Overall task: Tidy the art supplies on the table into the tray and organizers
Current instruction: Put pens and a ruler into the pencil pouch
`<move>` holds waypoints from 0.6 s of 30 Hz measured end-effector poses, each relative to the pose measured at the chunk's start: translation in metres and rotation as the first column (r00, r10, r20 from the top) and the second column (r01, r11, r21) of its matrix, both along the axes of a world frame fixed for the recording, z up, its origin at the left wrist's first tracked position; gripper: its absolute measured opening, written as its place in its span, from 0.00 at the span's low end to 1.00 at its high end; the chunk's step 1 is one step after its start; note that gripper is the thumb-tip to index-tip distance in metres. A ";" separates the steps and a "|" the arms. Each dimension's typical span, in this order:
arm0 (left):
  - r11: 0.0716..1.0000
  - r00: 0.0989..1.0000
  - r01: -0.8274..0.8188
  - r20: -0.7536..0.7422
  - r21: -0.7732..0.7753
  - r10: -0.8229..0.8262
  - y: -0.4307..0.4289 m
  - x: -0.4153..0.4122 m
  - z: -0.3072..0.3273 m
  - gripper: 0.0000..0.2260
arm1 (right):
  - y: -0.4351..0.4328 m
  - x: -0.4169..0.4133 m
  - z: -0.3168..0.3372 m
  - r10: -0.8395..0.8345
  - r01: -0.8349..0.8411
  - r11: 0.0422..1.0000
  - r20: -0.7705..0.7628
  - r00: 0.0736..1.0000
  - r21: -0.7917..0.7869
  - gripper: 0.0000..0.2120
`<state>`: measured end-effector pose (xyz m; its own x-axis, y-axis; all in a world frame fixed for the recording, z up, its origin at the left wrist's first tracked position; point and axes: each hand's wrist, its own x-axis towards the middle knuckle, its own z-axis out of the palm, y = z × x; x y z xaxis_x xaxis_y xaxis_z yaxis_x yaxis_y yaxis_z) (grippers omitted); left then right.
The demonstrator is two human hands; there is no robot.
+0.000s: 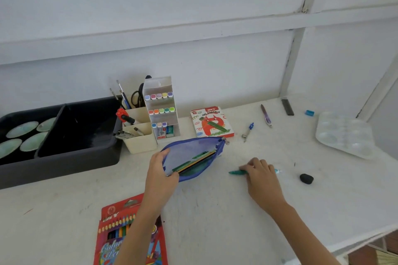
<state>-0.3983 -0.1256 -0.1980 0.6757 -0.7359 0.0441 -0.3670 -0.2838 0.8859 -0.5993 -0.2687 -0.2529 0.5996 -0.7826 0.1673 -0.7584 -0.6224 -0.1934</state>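
Nearest, a red coloured-pencil box [114, 230] lies on the white table [215, 221]. Beyond it, the left hand [160, 170] grips the open edge of a blue mesh pouch [193, 153] containing pencils. The right hand [261, 176] curls its fingers over a teal pen [237, 172] lying on the table. Farther back stand an oil-pastel box [212, 122], cream organizers [140, 142], a marker rack [160, 112] and a dark tray [64, 163].

The right hand [261, 175] hides the middle of the teal pen [236, 172]; below the left hand [160, 170], the pencil box [112, 232] runs off the bottom edge.
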 end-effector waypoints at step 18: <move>0.997 0.992 0.081 -0.092 -0.017 -0.083 -0.068 -0.101 -0.001 0.27 | -0.011 -0.022 0.050 0.213 -0.211 0.974 0.616 0.759 -0.076 0.11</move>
<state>-0.4994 -0.1936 -0.1986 0.6148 -0.7887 -0.0055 -0.3047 -0.2439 0.9207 -0.6214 -0.2796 -0.2030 0.5173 -0.6472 0.5599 -0.3245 -0.7538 -0.5714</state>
